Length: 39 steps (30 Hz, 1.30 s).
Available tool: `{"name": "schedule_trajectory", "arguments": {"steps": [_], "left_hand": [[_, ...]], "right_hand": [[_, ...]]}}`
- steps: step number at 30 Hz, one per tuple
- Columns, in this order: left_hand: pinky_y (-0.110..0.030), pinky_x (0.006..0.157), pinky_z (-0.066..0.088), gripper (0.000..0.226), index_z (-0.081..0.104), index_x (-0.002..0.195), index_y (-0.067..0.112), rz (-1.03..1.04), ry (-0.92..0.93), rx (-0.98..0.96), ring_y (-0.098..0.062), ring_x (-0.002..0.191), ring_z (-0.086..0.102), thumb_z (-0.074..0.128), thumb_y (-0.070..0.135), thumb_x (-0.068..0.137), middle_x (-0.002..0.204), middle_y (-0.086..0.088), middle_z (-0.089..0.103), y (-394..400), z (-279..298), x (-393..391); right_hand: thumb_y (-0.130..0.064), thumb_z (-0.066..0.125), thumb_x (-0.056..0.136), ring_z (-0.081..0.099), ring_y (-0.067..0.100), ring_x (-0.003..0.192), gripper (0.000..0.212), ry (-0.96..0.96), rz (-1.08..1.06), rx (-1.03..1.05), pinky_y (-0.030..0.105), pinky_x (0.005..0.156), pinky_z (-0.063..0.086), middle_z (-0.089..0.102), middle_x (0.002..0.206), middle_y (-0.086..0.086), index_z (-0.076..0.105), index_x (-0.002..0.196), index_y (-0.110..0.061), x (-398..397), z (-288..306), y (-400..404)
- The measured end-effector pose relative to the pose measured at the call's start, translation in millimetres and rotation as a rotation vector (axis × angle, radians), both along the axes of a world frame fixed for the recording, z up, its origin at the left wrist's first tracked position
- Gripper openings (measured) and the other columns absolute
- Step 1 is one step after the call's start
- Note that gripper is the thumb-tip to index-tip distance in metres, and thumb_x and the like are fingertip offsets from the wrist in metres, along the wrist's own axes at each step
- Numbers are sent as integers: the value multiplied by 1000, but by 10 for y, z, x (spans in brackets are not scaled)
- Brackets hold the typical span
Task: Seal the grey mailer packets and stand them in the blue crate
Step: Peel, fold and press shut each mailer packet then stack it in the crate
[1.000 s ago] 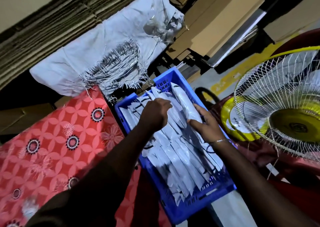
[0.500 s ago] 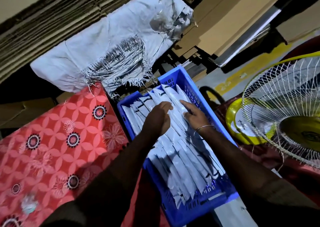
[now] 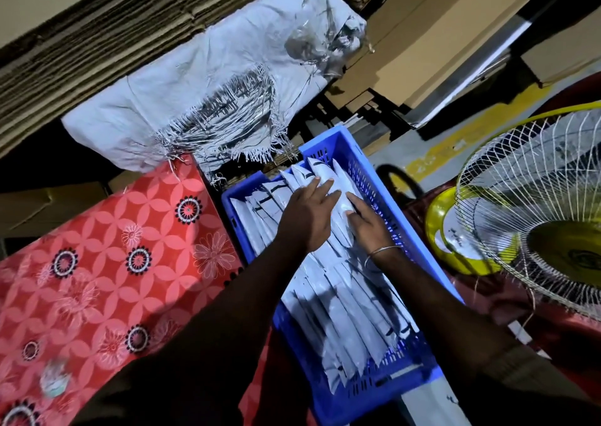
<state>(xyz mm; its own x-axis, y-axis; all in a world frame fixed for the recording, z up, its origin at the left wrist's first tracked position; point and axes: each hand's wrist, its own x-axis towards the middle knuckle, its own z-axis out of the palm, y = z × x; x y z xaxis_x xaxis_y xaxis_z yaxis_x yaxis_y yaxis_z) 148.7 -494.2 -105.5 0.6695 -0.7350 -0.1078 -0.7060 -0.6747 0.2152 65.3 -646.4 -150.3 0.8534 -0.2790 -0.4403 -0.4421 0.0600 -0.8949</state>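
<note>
While both hands, left (image 3: 305, 217) and right (image 3: 367, 227), pressed with straight fingers, grey packets (image 3: 341, 312) stood edgewise, lengthwise along the blue crate (image 3: 361, 162).

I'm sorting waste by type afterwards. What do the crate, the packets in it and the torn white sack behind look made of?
Blue crate: rigid moulded plastic by its look, with slotted, perforated walls and a slight sheen.
Grey packets: probably thin plastic film, smooth with soft creases and a dull shine.
White sack: apparently woven plastic fabric; its torn edge frays into loose flat strands.
</note>
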Motion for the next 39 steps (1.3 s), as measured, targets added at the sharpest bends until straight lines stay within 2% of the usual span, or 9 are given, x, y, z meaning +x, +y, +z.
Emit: {"name": "schedule_trajectory", "arguments": {"steps": [4,9,14,18,21,27,31,35,39], "left_hand": [[-44,106,46,46,65,133,17,43,-35,-8,-36,136,52,35,34,102,145,-7,60,-34,-48,-11],[-45,100,49,44,67,131,17,-1,-79,9,-38,122,60,43,35,99,129,-10,67,-89,-49,38],[-47,88,51,39,72,122,16,-57,-61,46,-40,107,62,56,43,98,117,-17,66,-263,-20,186],[-49,98,49,57,78,97,12,-116,-146,167,-40,119,64,44,58,101,125,-12,72,-326,-61,246],[-51,112,40,66,77,111,16,-158,-137,270,-34,125,60,32,63,99,124,-6,72,-357,48,236],[-43,92,52,40,80,104,32,-136,-152,157,-35,95,69,52,59,95,103,-7,75,-281,36,228],[-44,89,52,40,79,92,23,-107,-129,89,-36,97,68,55,54,96,103,-13,72,-294,37,193],[-50,98,51,43,74,92,18,-127,-173,47,-37,117,65,49,53,96,114,-9,74,-294,-1,200],[-48,97,49,40,72,95,19,-172,-175,64,-34,104,68,50,53,98,96,-6,74,-328,-56,225]], "right_hand": [[-11,48,104,43,6,135,39,42,7,46,-4,98,27,51,146,-3,55,143,-14,-38,-65,-34],[-22,48,103,40,5,132,45,61,82,-27,-9,94,21,47,141,-5,49,147,-12,-128,-63,-50],[-28,42,93,42,9,136,56,45,119,-101,-3,103,20,49,145,-2,52,145,-11,-128,-86,-59],[-5,47,102,47,8,130,39,59,48,-41,-5,97,26,55,142,0,57,139,-11,-139,-37,-92],[-6,47,101,48,7,127,38,28,53,-29,-2,99,28,56,138,-1,58,137,-11,-155,17,-85],[-39,44,87,47,15,137,61,28,40,-85,34,121,28,54,147,3,57,142,-17,-249,76,-21],[-35,51,88,52,12,128,50,-6,-33,-45,28,115,34,61,138,0,63,135,-22,-248,136,20],[-10,54,100,54,2,118,33,-16,-69,-19,4,101,32,63,130,-4,67,130,-18,-267,121,0],[-22,53,99,53,9,126,36,-15,-34,-49,26,115,35,60,138,2,64,133,-18,-322,94,-15]]}}
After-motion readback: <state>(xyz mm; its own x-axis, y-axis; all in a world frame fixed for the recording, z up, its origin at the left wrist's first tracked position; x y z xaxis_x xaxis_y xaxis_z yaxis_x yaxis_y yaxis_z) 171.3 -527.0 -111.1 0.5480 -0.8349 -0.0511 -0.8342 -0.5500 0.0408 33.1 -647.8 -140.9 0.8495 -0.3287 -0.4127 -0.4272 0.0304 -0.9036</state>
